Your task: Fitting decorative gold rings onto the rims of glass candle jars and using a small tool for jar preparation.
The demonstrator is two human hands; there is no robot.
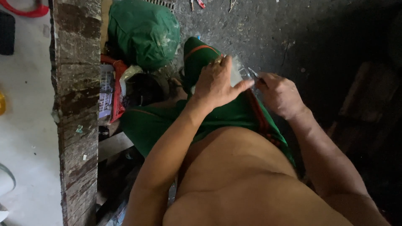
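Clear plastic packet (237, 72) pinched in both grips, left hand (215, 83) and right hand (279, 95), near green bag (143, 32).

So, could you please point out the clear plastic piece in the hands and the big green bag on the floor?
clear plastic piece (237, 72): head view, its upper edge above the left hand's thumb.
big green bag (142, 31): head view, middle of its bulging side.

We are finding open room over the dark floor (268, 29) ahead and to our right, where only small scraps are lying near the far edge. To our left, a green bag (143, 31), a red tray (118, 90) and a dark bowl (146, 88) are crowding the ground, and the worn wooden post (75, 117) is blocking any reach toward the pale floor (25, 138) beyond it.
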